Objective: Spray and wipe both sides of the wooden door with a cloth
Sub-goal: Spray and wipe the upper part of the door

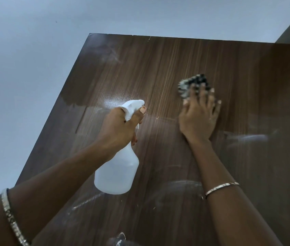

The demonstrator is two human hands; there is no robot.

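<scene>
- My left hand [121,125] grips the neck of the white spray bottle [117,173], fingers curled round it, 1 finger on the trigger.
- The bottle's nozzle points at the wooden door [158,59], toward its left edge, where a wet sheen [115,102] glistens on the grain.
- My right hand [199,119] lies flat on the door, fingers straight and spread, pressing the black-and-white patterned cloth [192,86] against the wood.
- The cloth sits under my fingertips, below the door's top edge and right of its middle.
- Pale smears streak the door toward its top left corner and lower down.
- I wear a bangle [11,219] on the left arm and a thin bracelet [220,188] on the right.
- A pale wall [34,50] shows beyond the door's left and top edges.
</scene>
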